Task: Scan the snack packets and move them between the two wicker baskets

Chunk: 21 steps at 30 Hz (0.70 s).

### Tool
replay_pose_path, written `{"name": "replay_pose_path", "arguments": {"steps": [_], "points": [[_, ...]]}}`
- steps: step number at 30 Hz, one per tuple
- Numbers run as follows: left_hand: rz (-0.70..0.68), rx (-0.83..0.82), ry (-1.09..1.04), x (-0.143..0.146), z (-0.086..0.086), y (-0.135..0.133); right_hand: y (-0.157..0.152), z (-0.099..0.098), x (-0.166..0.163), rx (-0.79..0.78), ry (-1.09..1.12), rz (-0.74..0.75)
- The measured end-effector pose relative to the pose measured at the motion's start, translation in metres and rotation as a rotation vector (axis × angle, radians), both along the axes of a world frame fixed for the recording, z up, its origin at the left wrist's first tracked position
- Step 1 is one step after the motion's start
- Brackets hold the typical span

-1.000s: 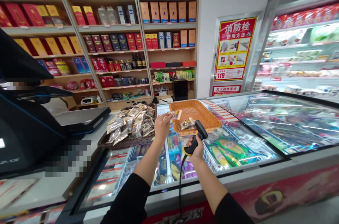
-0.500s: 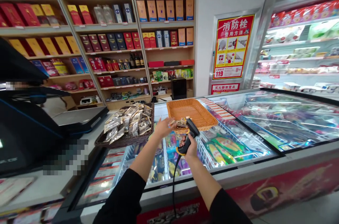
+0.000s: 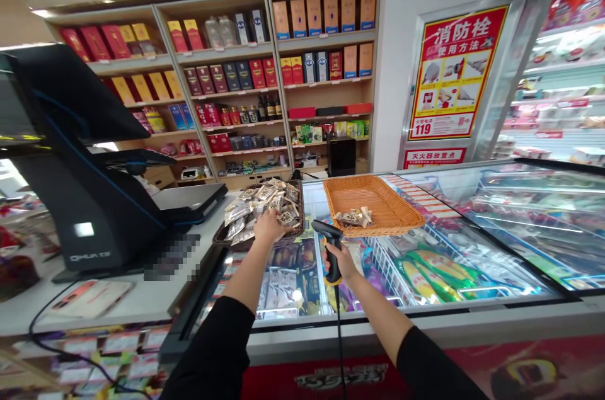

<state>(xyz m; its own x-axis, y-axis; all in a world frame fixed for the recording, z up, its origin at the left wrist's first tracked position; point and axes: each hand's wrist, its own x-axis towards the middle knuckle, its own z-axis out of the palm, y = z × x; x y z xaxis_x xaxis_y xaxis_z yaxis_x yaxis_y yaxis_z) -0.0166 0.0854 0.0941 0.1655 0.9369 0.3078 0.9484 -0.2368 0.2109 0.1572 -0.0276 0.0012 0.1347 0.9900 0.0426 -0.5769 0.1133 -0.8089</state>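
Note:
My left hand (image 3: pixel 269 227) reaches onto the heap of small snack packets (image 3: pixel 246 206) in the dark brown wicker basket (image 3: pixel 299 221). Its thumb is spread to the right and the fingers touch the packets, partly hidden; no packet is lifted. In my right hand (image 3: pixel 344 262) is a black and yellow barcode scanner (image 3: pixel 333 249), its head pointing left and its cable hanging down in front of the freezer. To the right, an orange wicker basket (image 3: pixel 382 201) holds a few similar packets (image 3: pixel 354 217) at its near left corner.
Both baskets rest on the glass top of a chest freezer (image 3: pixel 302 324) with packaged goods inside. At left, a black checkout scale (image 3: pixel 94 198) stands on a white counter beside a phone-like item (image 3: pixel 92 298). Shelves of boxes (image 3: pixel 227 79) line the back wall.
My left hand has moved from the orange basket to the packets in the dark basket, leaving packets behind. The scanner has turned its head leftward, away from the orange basket. The view has shifted left.

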Motion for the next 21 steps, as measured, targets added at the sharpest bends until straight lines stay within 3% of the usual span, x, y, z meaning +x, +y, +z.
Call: {"name": "replay_pose_path", "arguments": {"steps": [9, 13, 18, 21], "points": [[-0.086, 0.166, -0.023, -0.002, -0.011, -0.007, -0.008, -0.006, 0.003, 0.021, 0.021, -0.083], [-0.114, 0.201, -0.194, -0.008, -0.013, -0.006, -0.009, -0.004, 0.003, 0.020, 0.018, -0.072], [0.008, 0.164, -0.342, -0.009, 0.005, -0.003, -0.012, 0.001, 0.003, 0.021, 0.016, -0.049], [0.000, 0.063, -0.345, -0.006, 0.024, 0.001, -0.011, 0.002, 0.003, 0.012, 0.019, -0.047]]}}
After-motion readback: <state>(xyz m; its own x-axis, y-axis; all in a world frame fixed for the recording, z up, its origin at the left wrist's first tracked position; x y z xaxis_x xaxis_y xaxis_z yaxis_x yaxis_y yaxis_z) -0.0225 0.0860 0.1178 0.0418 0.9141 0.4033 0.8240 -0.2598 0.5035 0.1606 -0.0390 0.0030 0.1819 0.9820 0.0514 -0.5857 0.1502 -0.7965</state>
